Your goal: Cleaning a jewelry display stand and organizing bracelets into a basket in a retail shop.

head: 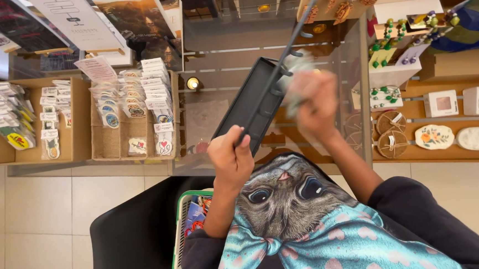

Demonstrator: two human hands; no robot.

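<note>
My left hand (231, 158) grips the near end of a long black display tray (249, 106) with a rod of small hooks (294, 34) running along it, held tilted over a glass counter (219, 69). My right hand (316, 101) is blurred beside the tray's right edge. It is closed on a pale, crumpled cloth-like thing (296, 70) that presses against the tray. I cannot tell exactly what that thing is.
Cardboard boxes of stickers and small cards (133, 110) stand at the left. Earrings and beads (395, 58) on white cards, wooden discs (390, 133) and painted dishes (434, 136) fill a shelf at the right. A black chair (135, 235) and a green-rimmed basket (186, 221) sit below.
</note>
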